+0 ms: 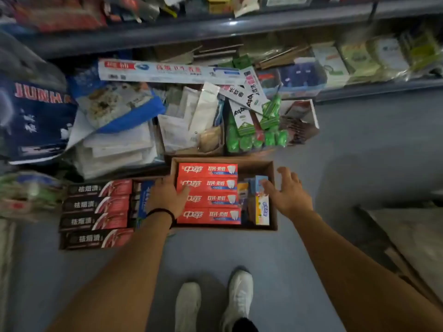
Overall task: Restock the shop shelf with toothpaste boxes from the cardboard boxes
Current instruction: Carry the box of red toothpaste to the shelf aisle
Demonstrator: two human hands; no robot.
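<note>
My left hand (167,196) rests on the left ends of the red boxes (208,192), thumb lying over the second of the four; whether the fingers curl under I cannot tell. They lie flat in the carton (271,168) on the floor before the shelf (215,27). My right hand (291,194) hovers spread above the carton's right rim, beside small upright boxes (261,204). Black boxes (96,214) lie left.
</note>
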